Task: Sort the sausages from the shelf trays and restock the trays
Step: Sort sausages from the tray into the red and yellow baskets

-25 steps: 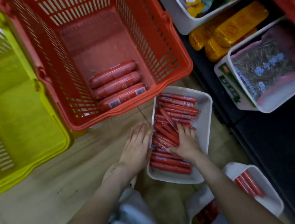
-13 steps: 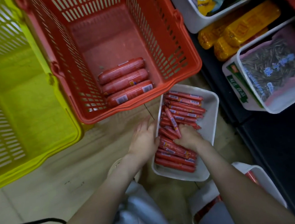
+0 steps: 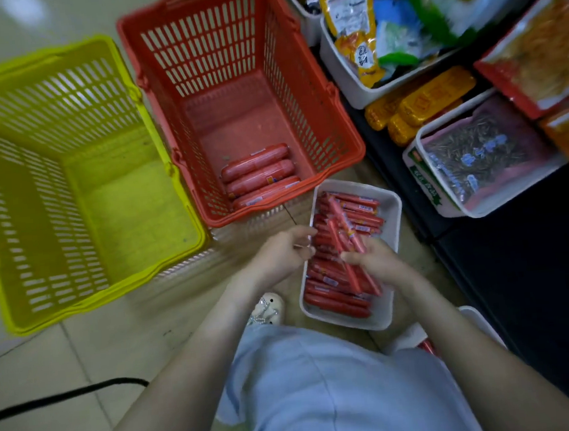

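A white tray (image 3: 391, 226) on the floor holds several thin red sausages (image 3: 358, 214). My right hand (image 3: 373, 262) grips a few thin sausages (image 3: 340, 226) lifted above the pile, their ends pointing away from me. My left hand (image 3: 284, 253) is at the tray's left rim with fingers curled toward the same bunch; whether it holds any is unclear. Three thick red sausages (image 3: 257, 174) lie in the near end of the red basket (image 3: 338, 142). The yellow basket (image 3: 87, 294) on the left has nothing in it.
A second white tray (image 3: 474, 319) with red sausages shows partly behind my right arm. Shelf trays of snack bags (image 3: 343, 72) and seeds (image 3: 420, 176) stand at the right over a dark shelf. A black cable (image 3: 68, 394) crosses the tiled floor. My shoe (image 3: 267, 308) is by the tray.
My right hand has gone from pressing on the pile to gripping a few thin sausages and raising them. My left hand curled in toward them. The view pulled back.
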The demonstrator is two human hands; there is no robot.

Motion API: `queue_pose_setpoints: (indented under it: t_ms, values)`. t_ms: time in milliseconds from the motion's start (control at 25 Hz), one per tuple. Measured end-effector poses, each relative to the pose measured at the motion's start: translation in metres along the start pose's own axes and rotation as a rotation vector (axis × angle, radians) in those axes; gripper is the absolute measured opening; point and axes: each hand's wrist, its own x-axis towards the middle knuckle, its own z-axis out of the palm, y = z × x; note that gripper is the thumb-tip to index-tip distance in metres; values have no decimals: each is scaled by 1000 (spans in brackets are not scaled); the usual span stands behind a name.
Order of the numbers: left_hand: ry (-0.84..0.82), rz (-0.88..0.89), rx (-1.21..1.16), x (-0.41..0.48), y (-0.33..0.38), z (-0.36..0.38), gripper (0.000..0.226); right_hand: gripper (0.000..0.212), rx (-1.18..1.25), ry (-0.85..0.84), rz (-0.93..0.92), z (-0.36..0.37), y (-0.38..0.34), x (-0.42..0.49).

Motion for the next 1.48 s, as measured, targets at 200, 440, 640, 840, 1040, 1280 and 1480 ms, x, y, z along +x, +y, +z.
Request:
queue_pose_setpoints:
  t_ms: [200,440,640,840,1040,1280,1480]
  values:
    - [-37,80,-475,-65,72,-9,42,28,536,-160,-234,-4,-95,-85]
    - [-20,226,-679,-136,121,-22,23,17,752,-162,-394,12,-170,-169]
    - [-26,277,-848,-210,130,-45,11,36,571,-161,-514,33,-181,-221]
    - [87,387,-924,-258,122,-54,19,32,603,-300,-533,65,-189,-256]
    - [109,398,-1063,-282,105,-73,31,40,542,-488,-682,89,-202,-269]
    - [189,309,-1000,-269,53,-140,31,22,427,-527,-539,151,-245,-213]
    - [277,85,-630,-218,-24,-207,10,27,271,-592,-403,242,-276,-115]
